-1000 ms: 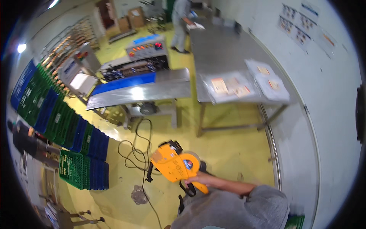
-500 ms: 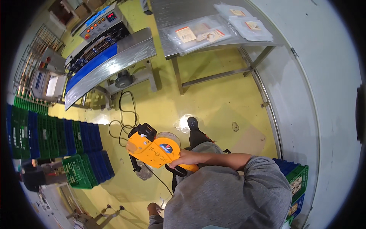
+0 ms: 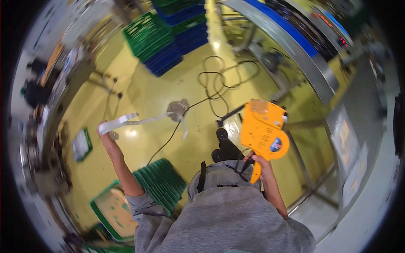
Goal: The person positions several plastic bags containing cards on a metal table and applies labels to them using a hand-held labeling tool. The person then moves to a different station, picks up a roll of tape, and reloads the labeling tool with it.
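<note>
Out to my right, my right hand [image 3: 262,165] is wrapped round the handle of a yellow-orange price label gun [image 3: 259,133], whose body points away from me. A dark cord or strap hangs beside that hand. My left arm reaches far forward on the left, and my left hand [image 3: 106,133] is closed on a long white paper strip [image 3: 122,122]. The strip looks folded at the hand, and its loose end trails to the right through the air. Motion smears the left fingers somewhat.
A dark cable [image 3: 219,80] lies looped across the yellow floor, near a crumpled clear bag [image 3: 179,109]. Green and blue crates [image 3: 152,40] stand stacked ahead. Another green crate stack [image 3: 162,183] is beside my left elbow. A steel table [image 3: 375,84] with packages is at the right.
My view has turned left. My left hand has come up from low beside me and now holds the white strip out. The label gun has moved to the right, still in my right hand.
</note>
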A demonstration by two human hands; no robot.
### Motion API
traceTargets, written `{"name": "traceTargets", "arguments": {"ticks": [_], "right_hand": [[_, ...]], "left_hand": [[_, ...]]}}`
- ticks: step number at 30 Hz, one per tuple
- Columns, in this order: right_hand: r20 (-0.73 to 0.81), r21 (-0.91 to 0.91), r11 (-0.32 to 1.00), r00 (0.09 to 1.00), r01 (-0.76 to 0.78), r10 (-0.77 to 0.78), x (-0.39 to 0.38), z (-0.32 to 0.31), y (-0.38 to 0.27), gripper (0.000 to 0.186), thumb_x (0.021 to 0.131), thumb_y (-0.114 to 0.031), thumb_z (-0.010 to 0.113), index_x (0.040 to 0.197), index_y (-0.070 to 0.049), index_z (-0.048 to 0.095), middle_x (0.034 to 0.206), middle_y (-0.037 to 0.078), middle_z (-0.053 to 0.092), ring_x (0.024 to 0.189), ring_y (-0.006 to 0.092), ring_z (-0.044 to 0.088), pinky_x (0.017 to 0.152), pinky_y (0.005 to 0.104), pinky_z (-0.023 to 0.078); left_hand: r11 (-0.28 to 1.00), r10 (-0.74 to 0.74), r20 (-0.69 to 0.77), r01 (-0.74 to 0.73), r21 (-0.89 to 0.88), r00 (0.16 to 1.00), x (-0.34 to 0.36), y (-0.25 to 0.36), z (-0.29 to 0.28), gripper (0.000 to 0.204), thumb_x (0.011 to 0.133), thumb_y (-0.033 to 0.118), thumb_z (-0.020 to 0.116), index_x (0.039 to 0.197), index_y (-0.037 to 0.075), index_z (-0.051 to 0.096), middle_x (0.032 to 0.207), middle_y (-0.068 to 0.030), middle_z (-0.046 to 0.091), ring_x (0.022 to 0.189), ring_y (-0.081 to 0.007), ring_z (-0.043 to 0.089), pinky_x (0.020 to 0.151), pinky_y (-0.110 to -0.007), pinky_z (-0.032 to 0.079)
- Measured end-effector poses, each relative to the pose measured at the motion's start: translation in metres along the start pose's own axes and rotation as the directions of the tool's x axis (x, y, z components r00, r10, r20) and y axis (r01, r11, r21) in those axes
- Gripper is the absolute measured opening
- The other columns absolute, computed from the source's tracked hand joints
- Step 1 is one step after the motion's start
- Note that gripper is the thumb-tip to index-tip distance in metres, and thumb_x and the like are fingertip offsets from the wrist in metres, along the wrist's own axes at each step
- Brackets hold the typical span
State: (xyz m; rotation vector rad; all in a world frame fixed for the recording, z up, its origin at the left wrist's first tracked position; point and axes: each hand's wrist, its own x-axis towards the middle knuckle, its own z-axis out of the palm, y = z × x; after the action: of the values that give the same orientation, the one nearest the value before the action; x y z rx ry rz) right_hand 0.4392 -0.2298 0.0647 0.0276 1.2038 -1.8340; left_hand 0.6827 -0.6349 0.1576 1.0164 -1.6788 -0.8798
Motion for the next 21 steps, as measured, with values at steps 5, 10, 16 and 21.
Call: {"name": "traceTargets", "arguments": {"ticks": [5,10,16,21], "right_hand": [[0.115,-0.044,0.999,0.993,0.023,-0.017,0.007,-0.036,-0.009,0.021,0.076,-0.011,0.057,0.091,0.003,0.055,0.078,0.013,0.059,0.076,0.0245,0.059,0.074,0.035,0.048],[0.33,-0.103,0.993,0.94,-0.06,0.091,0.011,-0.018,-0.04,0.02,0.076,-0.011,0.058,0.091,0.002,0.054,0.077,0.012,0.056,0.077,0.0251,0.058,0.075,0.0378,0.048],[0.633,-0.27,0.956,0.727,-0.117,0.268,0.004,0.007,-0.093,0.023,0.072,-0.012,0.06,0.091,0.0,0.052,0.079,0.01,0.054,0.076,0.0236,0.056,0.076,0.039,0.048],[0.732,-0.423,0.9,0.546,-0.104,0.408,0.05,-0.01,-0.099,0.025,0.075,-0.011,0.057,0.096,0.001,0.051,0.079,0.01,0.054,0.077,0.0242,0.057,0.076,0.042,0.049]], "left_hand": [[0.562,0.033,0.001,-0.018,-0.827,0.999,-0.098,0.068,-0.075,0.036,0.084,0.028,0.045,0.112,0.007,0.052,0.133,-0.0232,0.034,0.13,-0.0384,0.023,0.108,-0.05,0.016],[0.374,0.085,-0.162,-0.182,-0.909,0.983,-0.202,0.18,-0.093,0.034,0.083,0.033,0.05,0.106,0.009,0.056,0.128,-0.023,0.04,0.128,-0.0449,0.022,0.104,-0.062,0.013],[0.68,-0.228,-0.148,0.049,-0.731,0.962,-0.337,0.248,-0.07,0.014,0.089,0.021,0.048,0.102,0.015,0.046,0.073,-0.002,0.051,0.059,-0.0183,0.052,0.058,-0.036,0.045],[0.705,-0.313,-0.167,0.347,0.619,0.935,-0.388,0.275,0.009,0.019,0.087,0.016,0.048,0.104,0.011,0.043,0.076,-0.012,0.057,0.064,-0.0283,0.059,0.053,-0.04,0.047]]}}
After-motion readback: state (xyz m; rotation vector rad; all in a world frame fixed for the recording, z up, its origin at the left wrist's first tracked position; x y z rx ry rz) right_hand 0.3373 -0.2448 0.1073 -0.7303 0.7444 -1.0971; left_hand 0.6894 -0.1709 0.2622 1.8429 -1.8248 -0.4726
